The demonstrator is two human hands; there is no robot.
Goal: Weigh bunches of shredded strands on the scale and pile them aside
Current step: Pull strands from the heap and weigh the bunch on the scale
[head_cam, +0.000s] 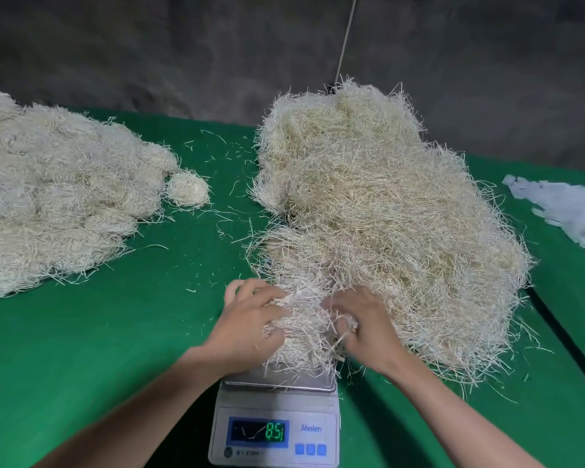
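The cream-white bunch of thin shredded strands sits on the steel pan of the white digital scale, with both hands on it. The left hand is on its left flank, grip curled round the strands. The right hand has its fingers sunk in, grip closed on the same bunch. The green readout looks like 85, last digit unclear. Behind and right of the scale is a big loose straw-coloured heap. Far left of the scale lies a paler pile of bundled strands. A green cloth worktop lies underneath.
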